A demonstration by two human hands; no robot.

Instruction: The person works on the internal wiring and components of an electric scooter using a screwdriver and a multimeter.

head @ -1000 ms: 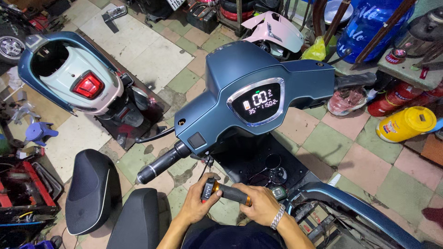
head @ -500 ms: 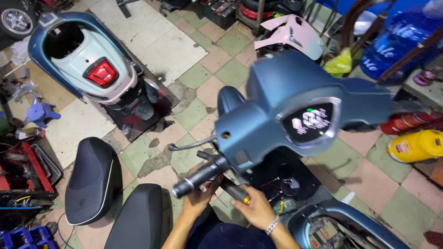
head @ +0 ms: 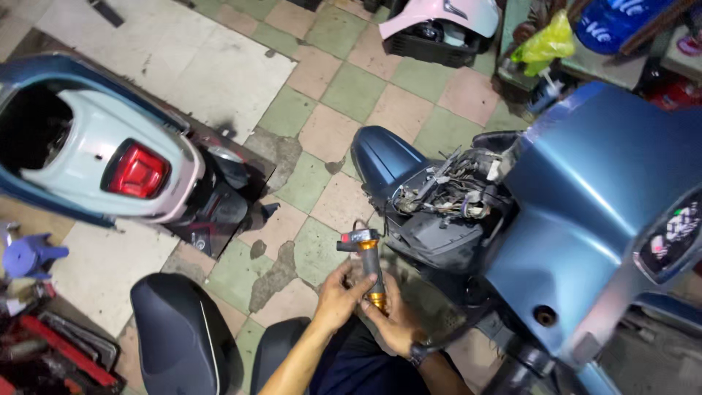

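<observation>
Both hands close around one thing: a handlebar throttle piece [head: 369, 262] with a dark rubber sleeve, gold rings at top and bottom and a small black switch block at its upper end. The left hand [head: 342, 294] wraps it from the left, thumb and fingers folded about the lower part of the sleeve. The right hand [head: 395, 322] cups it from below and to the right, fingers curled at the gold end; a dark watch [head: 418, 354] sits on that wrist. The grip of each hand is shut tight on the piece, which stands nearly upright, just above the person's lap and clear of the scooter.

Just to the right of the hands is the opened front of a blue scooter [head: 585, 219], its headlight cover off so that a tangle of wires [head: 453, 192] shows. Further right the scooter's display [head: 676, 234] glows on the blue handlebar housing. Below and left of the hands lies a black seat [head: 183, 340] on the floor [head: 322, 132], which is laid with green and pink tiles. Well to the left stands the rear of a second scooter [head: 95, 161], pale with a red tail light [head: 137, 170]. Far up and to the right of the hands lie a pink body panel [head: 439, 18] and a yellow plastic bag [head: 545, 40].
</observation>
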